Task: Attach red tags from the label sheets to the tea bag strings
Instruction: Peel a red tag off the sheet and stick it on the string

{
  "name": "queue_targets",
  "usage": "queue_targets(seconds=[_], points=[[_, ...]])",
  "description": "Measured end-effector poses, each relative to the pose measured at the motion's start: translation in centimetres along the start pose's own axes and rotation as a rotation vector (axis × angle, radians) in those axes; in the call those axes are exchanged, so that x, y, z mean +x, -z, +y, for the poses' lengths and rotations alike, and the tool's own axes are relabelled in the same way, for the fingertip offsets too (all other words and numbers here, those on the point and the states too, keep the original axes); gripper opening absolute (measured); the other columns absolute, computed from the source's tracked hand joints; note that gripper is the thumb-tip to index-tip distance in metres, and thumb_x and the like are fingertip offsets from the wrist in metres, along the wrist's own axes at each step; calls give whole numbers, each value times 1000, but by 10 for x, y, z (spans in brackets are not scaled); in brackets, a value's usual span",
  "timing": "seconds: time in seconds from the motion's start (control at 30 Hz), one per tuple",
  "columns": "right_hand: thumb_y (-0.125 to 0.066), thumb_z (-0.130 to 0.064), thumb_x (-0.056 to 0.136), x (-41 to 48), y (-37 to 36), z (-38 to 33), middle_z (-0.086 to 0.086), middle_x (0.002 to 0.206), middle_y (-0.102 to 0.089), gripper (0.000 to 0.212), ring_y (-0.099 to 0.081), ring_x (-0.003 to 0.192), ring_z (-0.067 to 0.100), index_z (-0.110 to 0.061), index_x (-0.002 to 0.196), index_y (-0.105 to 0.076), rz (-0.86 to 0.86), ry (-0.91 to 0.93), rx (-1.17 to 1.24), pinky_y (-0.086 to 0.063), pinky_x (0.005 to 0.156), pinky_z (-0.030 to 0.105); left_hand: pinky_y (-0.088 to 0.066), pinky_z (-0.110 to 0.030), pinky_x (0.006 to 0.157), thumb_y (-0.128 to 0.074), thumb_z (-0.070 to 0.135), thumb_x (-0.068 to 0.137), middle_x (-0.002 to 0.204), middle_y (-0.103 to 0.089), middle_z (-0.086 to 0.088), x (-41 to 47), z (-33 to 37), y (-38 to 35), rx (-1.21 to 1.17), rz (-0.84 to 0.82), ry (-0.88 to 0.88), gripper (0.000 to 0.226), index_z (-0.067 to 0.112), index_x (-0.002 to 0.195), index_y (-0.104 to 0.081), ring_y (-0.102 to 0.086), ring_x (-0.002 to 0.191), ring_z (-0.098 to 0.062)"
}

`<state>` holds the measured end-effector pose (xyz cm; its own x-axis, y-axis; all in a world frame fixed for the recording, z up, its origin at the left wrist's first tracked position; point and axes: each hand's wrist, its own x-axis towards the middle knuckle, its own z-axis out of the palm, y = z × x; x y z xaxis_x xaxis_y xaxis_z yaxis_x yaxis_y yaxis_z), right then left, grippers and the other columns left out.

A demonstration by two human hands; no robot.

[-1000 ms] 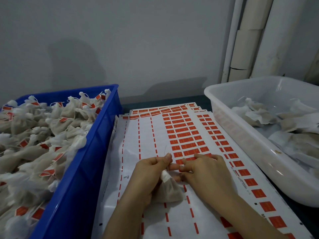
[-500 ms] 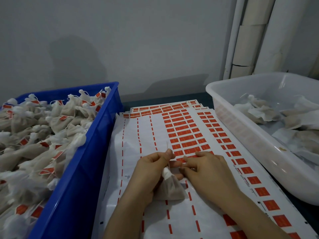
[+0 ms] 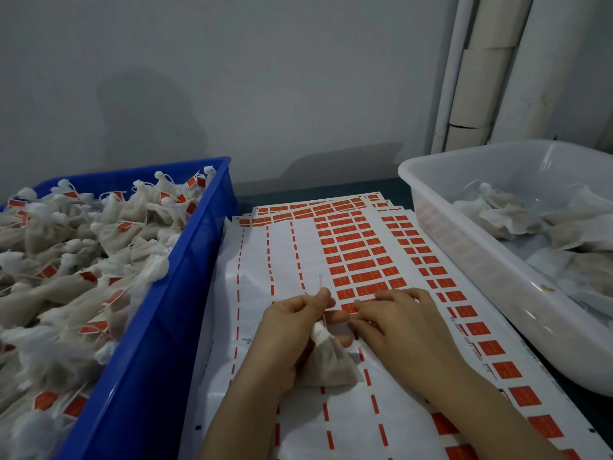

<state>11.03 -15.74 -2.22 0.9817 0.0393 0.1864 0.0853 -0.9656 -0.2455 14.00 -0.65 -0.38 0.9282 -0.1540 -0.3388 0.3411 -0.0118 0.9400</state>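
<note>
A white label sheet (image 3: 282,260) with rows of red tags (image 3: 361,257) lies between two bins. My left hand (image 3: 292,333) holds a small beige tea bag (image 3: 326,363) against the sheet and pinches its thin white string (image 3: 321,285), which sticks up past the thumb. My right hand (image 3: 398,327) lies palm down on the sheet just right of it, fingertips at a red tag (image 3: 350,307) at the bottom of the middle column. Whether the fingertips pinch that tag is hidden by the fingers.
A blue crate (image 3: 159,327) on the left is heaped with tea bags carrying red tags. A translucent white tub (image 3: 464,260) on the right holds untagged tea bags. More label sheets (image 3: 315,205) are stacked underneath. Wall and white pipes (image 3: 481,78) stand behind.
Both hands stay almost in place on the sheet. The camera has tilted slightly, so the scene sits a little higher in the frame than one second ago.
</note>
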Motion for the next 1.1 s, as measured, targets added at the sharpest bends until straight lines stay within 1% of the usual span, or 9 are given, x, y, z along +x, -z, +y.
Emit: queue_targets(seconds=[0.27, 0.53, 0.63, 0.73, 0.87, 0.97, 1.1], points=[[-36, -54, 91, 0, 1, 2, -18, 132, -51, 39, -44, 121, 5, -40, 123, -52, 11, 14, -3, -18, 109, 25, -54, -23, 52, -59, 40, 83, 79, -75, 6, 2, -1, 2, 3, -5, -2, 25, 19, 93, -67, -72, 66, -19], [-38, -55, 90, 5, -3, 10, -21, 125, -56, 35, -48, 113, 1, -42, 116, -57, 65, -25, 59, -23, 103, 21, -56, -26, 56, -59, 40, 83, 79, -75, 6, 2, -2, 2, 6, -2, 5, 25, 18, 94, -66, -72, 70, -20], [-42, -57, 87, 7, -5, 11, -22, 122, -57, 34, -47, 112, 1, -43, 111, -60, 54, -24, 82, -23, 102, 23, -57, -27, 58, -59, 40, 83, 80, -75, 5, 2, -1, 3, 13, 2, 3, 25, 18, 93, -67, -72, 72, -21], [-49, -65, 79, 8, -8, 9, -22, 120, -57, 38, -47, 112, 3, -43, 107, -63, 40, -48, 73, -25, 102, 27, -59, -29, 62, -60, 41, 82, 84, -75, 4, 2, -2, 3, 24, 14, 5, 25, 19, 93, -67, -71, 80, -23], [-49, -61, 82, 9, -10, 8, -21, 119, -59, 34, -48, 110, 3, -41, 105, -63, 69, -50, 47, -26, 102, 26, -59, -30, 63, -61, 42, 79, 87, -75, 4, 4, -4, 3, 39, 35, 5, 26, 20, 91, -68, -72, 77, -23], [-47, -60, 84, 9, -11, 6, -21, 117, -60, 31, -49, 109, 2, -41, 102, -64, 98, -59, 46, -25, 102, 26, -57, -28, 57, -61, 41, 81, 83, -75, 4, 4, -4, 3, 26, 30, 8, 24, 20, 91, -68, -72, 72, -22], [-50, -62, 81, 7, -10, 4, -21, 114, -60, 31, -48, 105, 1, -41, 99, -64, 106, -75, 71, -25, 100, 26, -59, -32, 64, -62, 41, 80, 84, -75, 3, 4, -4, 3, 34, 42, 18, 27, 18, 92, -69, -71, 78, -24]])
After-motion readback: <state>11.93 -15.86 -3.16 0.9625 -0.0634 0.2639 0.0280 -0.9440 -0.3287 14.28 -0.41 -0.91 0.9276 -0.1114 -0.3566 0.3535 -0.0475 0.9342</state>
